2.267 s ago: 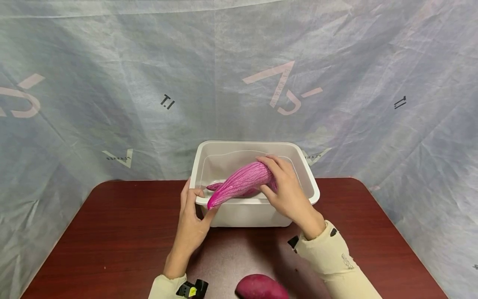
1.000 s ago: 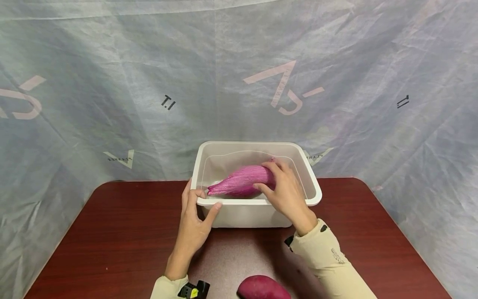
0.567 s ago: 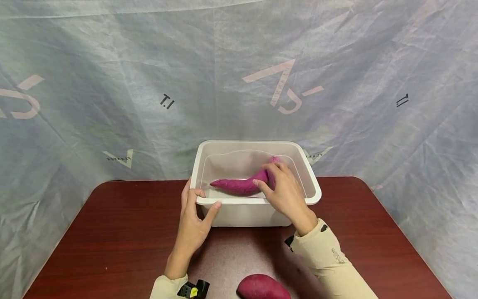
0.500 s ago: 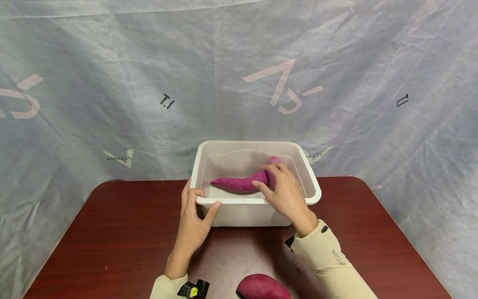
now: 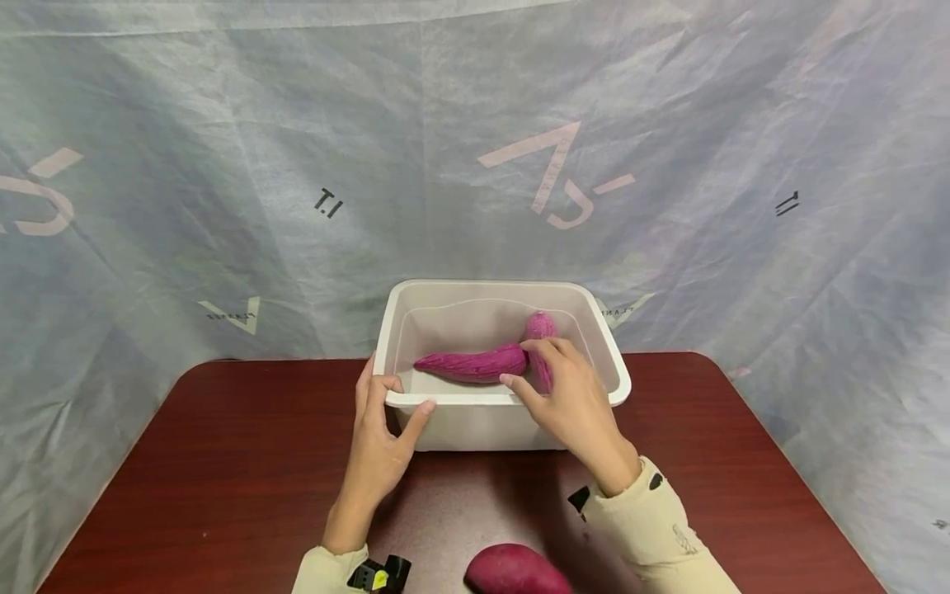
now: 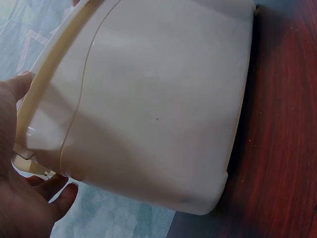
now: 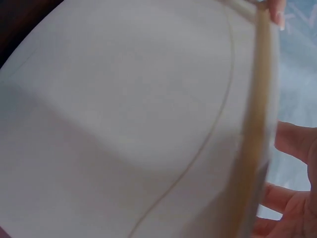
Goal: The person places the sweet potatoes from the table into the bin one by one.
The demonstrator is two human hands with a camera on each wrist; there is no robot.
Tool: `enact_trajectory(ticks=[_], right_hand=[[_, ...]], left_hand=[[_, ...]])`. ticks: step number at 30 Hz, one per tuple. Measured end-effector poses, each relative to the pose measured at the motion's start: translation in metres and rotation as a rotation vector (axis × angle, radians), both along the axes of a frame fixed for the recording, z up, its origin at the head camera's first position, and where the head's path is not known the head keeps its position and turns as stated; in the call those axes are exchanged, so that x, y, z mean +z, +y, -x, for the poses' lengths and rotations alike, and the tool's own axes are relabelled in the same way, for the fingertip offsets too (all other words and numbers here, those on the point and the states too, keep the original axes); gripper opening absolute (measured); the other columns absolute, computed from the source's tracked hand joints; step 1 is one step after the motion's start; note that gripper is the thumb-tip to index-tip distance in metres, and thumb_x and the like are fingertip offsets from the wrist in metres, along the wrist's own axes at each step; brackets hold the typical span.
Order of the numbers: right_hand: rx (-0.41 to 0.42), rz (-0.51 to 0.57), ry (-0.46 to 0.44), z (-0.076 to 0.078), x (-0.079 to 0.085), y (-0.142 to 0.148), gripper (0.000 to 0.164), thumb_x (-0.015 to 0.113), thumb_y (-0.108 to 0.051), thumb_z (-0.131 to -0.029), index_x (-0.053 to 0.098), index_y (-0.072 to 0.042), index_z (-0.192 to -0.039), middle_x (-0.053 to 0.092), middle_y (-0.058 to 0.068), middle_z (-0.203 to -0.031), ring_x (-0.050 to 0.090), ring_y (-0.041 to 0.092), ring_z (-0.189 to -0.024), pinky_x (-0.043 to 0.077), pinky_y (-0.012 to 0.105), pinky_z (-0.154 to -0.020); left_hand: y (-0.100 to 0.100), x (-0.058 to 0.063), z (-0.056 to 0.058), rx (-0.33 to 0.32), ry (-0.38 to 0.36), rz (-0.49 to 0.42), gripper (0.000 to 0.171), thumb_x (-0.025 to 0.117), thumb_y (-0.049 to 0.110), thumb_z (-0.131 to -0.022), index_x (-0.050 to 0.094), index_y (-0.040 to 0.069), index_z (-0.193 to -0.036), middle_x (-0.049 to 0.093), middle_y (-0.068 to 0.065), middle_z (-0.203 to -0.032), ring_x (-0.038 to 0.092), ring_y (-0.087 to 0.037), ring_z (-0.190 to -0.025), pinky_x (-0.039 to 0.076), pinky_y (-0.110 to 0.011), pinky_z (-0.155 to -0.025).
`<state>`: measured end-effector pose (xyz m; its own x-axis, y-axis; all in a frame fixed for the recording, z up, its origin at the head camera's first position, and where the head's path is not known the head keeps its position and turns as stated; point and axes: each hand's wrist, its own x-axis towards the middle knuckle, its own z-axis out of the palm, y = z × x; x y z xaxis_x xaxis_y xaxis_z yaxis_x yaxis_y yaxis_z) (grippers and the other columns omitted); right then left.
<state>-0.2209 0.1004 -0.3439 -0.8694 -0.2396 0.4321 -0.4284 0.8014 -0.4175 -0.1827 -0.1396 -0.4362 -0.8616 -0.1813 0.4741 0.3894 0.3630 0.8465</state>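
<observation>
My left hand (image 5: 382, 445) grips the front left corner of a white plastic bin (image 5: 482, 425), fingers over the rim and thumb outside. In the bin a purple sweet potato (image 5: 471, 365) lies lengthwise, its thin tip to the left. Across its blunt right end lies a lighter pink one (image 5: 540, 326), partly hidden by my right hand (image 5: 567, 404). That hand reaches over the front rim, thumb and fingers apart at the blunt end. The left wrist view shows the bin's wall (image 6: 158, 99); in the right wrist view the fingers (image 7: 292, 141) overlap the rim.
Another purple-red sweet potato (image 5: 515, 569), dark at one end, lies on the brown table (image 5: 223, 470) near its front edge. Grey printed cloth (image 5: 297, 148) hangs behind and at both sides, close to the bin's back.
My right hand has lowered the sweet potato into the bin, where it turned its darker side up. The hand has since slipped toward me and loosened from it. My left hand keeps the rim.
</observation>
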Motion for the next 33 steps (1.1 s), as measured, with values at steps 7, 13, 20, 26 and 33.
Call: enact_trajectory(ticks=[7,13,20,26,33], right_hand=[[0.01,-0.008,0.009,-0.026,0.004,0.002,0.051,0.081,-0.042,-0.083,0.066,-0.018,-0.125,0.064,0.005,-0.129,0.062,0.026,-0.118,0.05,0.048,-0.096],[-0.003,-0.011,0.031,-0.052,0.004,0.004,0.05,0.081,-0.043,-0.082,0.067,-0.021,-0.124,0.064,0.004,-0.13,0.062,0.026,-0.118,0.051,0.051,-0.092],[0.028,0.015,0.029,-0.075,0.001,0.004,0.048,0.081,-0.043,-0.083,0.068,-0.02,-0.123,0.064,0.0,-0.131,0.061,0.021,-0.122,0.051,0.047,-0.096],[0.058,0.036,-0.035,-0.087,-0.008,0.006,0.046,0.079,-0.045,-0.085,0.067,-0.023,-0.123,0.066,-0.006,-0.13,0.06,0.012,-0.126,0.052,0.042,-0.097],[0.075,-0.033,-0.122,-0.094,-0.02,0.012,0.048,0.079,-0.05,-0.082,0.066,-0.027,-0.122,0.063,-0.015,-0.127,0.061,0.005,-0.119,0.053,0.038,-0.093]], left_hand=[[0.0,0.001,-0.001,-0.001,-0.017,0.002,0.038,0.074,0.021,-0.092,0.041,0.008,-0.106,0.018,-0.008,-0.166,0.029,-0.035,-0.149,0.03,-0.061,-0.113],[0.0,0.002,-0.001,0.008,-0.022,0.002,0.039,0.075,0.02,-0.091,0.041,0.007,-0.106,0.018,-0.007,-0.167,0.029,-0.033,-0.149,0.03,-0.06,-0.112],[0.0,0.001,-0.001,0.001,-0.032,0.002,0.037,0.074,0.02,-0.092,0.041,0.007,-0.106,0.018,-0.005,-0.166,0.029,-0.032,-0.149,0.029,-0.06,-0.112],[-0.002,0.002,0.0,0.009,-0.02,0.026,0.038,0.074,0.018,-0.092,0.041,0.007,-0.106,0.019,-0.007,-0.166,0.029,-0.032,-0.148,0.031,-0.06,-0.11],[0.001,0.003,0.0,0.017,-0.026,0.027,0.039,0.074,0.019,-0.091,0.041,0.006,-0.106,0.02,-0.007,-0.166,0.03,-0.032,-0.148,0.031,-0.059,-0.111]])
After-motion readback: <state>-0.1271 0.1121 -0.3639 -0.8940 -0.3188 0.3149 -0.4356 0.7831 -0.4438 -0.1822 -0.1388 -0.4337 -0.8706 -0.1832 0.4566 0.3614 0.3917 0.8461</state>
